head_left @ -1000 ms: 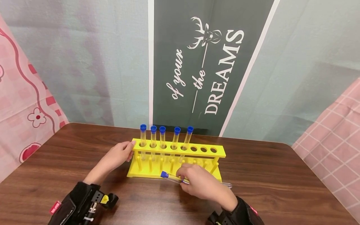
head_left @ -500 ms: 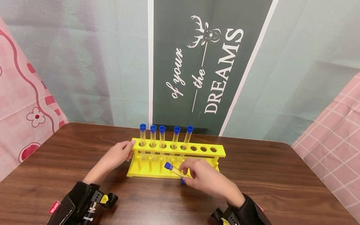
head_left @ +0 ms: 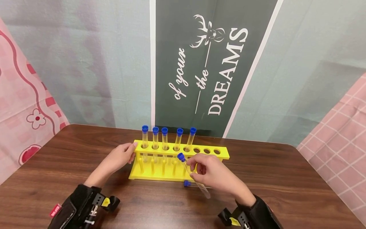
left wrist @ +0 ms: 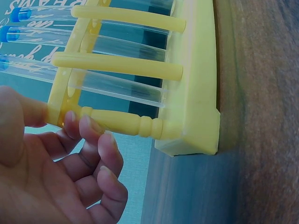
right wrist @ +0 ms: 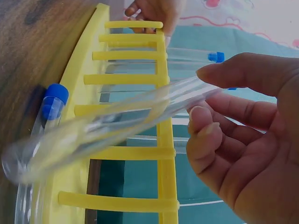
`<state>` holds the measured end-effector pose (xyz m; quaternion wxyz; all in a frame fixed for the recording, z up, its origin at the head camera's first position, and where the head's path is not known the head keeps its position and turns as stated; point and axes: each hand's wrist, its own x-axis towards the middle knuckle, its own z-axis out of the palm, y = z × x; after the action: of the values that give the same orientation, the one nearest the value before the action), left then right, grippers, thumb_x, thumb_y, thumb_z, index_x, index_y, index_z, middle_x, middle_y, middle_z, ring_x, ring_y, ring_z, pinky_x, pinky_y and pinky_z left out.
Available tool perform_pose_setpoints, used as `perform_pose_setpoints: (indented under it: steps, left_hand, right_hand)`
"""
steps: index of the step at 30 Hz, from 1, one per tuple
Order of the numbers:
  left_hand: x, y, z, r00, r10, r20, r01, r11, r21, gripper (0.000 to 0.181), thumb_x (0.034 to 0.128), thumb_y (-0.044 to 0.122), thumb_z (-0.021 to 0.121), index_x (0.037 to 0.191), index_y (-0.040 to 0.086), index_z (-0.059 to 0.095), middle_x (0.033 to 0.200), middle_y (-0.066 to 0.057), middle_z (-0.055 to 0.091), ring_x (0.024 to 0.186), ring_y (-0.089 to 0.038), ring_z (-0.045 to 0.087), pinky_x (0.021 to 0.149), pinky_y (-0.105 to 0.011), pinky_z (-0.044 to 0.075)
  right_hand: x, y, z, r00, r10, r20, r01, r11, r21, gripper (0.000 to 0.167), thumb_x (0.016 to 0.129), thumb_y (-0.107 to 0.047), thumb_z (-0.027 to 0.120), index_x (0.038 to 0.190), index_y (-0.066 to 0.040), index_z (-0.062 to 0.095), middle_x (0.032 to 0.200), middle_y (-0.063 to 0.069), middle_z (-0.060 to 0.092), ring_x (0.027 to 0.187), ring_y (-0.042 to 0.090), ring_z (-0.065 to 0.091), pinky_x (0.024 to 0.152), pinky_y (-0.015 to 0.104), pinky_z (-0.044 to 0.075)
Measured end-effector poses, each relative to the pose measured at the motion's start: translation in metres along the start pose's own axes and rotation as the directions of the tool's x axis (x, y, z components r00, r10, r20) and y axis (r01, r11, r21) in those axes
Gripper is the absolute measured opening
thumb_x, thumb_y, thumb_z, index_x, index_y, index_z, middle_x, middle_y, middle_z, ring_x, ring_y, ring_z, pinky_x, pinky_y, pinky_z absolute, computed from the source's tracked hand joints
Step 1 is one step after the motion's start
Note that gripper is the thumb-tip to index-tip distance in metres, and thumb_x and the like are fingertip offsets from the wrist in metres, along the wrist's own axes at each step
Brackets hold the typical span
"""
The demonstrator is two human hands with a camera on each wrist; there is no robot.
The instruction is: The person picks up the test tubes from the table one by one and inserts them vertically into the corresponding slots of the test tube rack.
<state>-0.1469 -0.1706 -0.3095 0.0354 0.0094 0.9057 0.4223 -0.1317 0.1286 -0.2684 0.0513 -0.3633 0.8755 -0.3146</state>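
A yellow test tube rack [head_left: 157, 175] stands on the table, with several clear, blue-capped test tubes [head_left: 145, 136] in its left holes. My left hand [head_left: 122, 156] pinches the rack's upper left end between thumb and fingers, as the left wrist view also shows. In front of the rack, my right hand [head_left: 211, 170] pinches a capped test tube [right wrist: 107, 126] near its blue cap; the tube slants, its round bottom down and toward me. Another capped test tube [head_left: 187, 183] lies on the table along the rack's front edge, partly hidden by the held tube and the hand.
Three holes [head_left: 207, 151] at the rack's right end hold no tubes. Yellow pegs [head_left: 164, 167] rise from its base. Behind the brown wooden table [head_left: 137, 203] hangs a printed curtain [head_left: 125, 63]; pink cloth [head_left: 343, 127] hangs at both sides.
My right hand has lifted the test tube off the table and tilted it from lying flat toward upright, moving slightly right. The tube beneath has come into view. My left hand stays put.
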Motion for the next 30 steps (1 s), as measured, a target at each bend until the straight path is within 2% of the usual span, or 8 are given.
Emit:
perform_pose_setpoints:
  steps: [8,16,30]
  left_hand:
    - [0.000,0.001,0.000,1.000,-0.005,0.005,0.005,1.000,-0.007,0.041,0.0997,0.033,0.034,0.083,0.000,0.050,0.065,-0.007,0.045,0.061,-0.020,0.042,0.057,-0.029,0.033]
    - [0.001,0.000,-0.001,1.000,-0.001,0.011,0.001,1.000,-0.011,0.040,0.1000,0.033,0.033,0.082,0.000,0.049,0.065,-0.007,0.044,0.059,-0.020,0.041,0.056,-0.029,0.032]
    - [0.000,0.001,0.000,1.000,0.013,-0.008,-0.013,1.000,0.014,0.042,0.1002,0.034,0.032,0.078,0.002,0.048,0.064,-0.006,0.044,0.059,-0.019,0.041,0.057,-0.030,0.032]
  right_hand:
    - [-0.002,0.005,-0.008,0.998,-0.033,-0.059,0.035,0.999,0.029,0.015,0.078,-0.004,0.069,0.089,-0.005,0.060,0.073,-0.005,0.051,0.062,0.008,0.047,0.054,0.021,0.042]
    - [-0.003,0.007,-0.013,0.995,-0.004,-0.096,0.014,0.995,0.101,0.015,0.077,-0.003,0.070,0.087,-0.005,0.058,0.073,-0.003,0.053,0.061,0.010,0.049,0.054,0.023,0.043]
    - [-0.005,0.011,-0.017,0.994,-0.003,-0.105,0.020,0.986,0.167,0.017,0.078,-0.003,0.069,0.087,-0.003,0.055,0.074,0.000,0.054,0.063,0.013,0.051,0.056,0.025,0.045]
